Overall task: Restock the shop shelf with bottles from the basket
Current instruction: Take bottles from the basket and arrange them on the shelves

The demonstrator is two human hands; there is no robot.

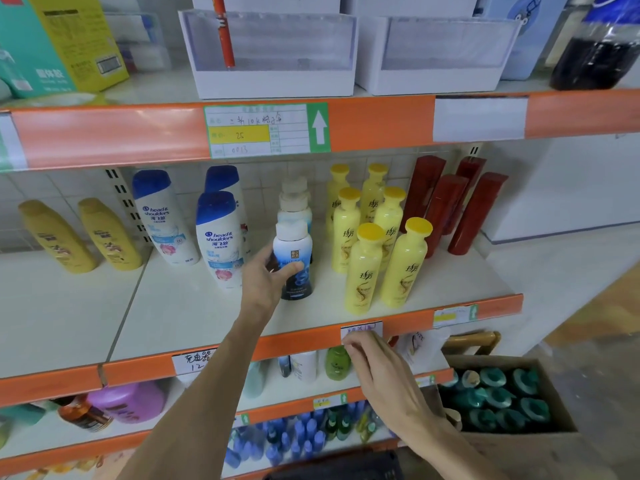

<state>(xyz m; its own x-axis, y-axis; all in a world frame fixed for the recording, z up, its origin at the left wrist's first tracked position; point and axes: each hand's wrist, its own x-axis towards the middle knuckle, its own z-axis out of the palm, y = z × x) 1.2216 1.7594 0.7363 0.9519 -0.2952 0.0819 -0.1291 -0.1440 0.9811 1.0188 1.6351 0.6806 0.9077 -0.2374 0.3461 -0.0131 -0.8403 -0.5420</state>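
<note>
Standing on the shelf point(194, 313), the blue bottle point(294, 251) sits inside curled left fingers point(289, 270).

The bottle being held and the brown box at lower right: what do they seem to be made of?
The bottle gripped by the left hand looks like glossy plastic: a smooth moulded body with a soft sheen and a printed label. The box looks like plain cardboard: matte brown walls with thin folded edges.
</note>
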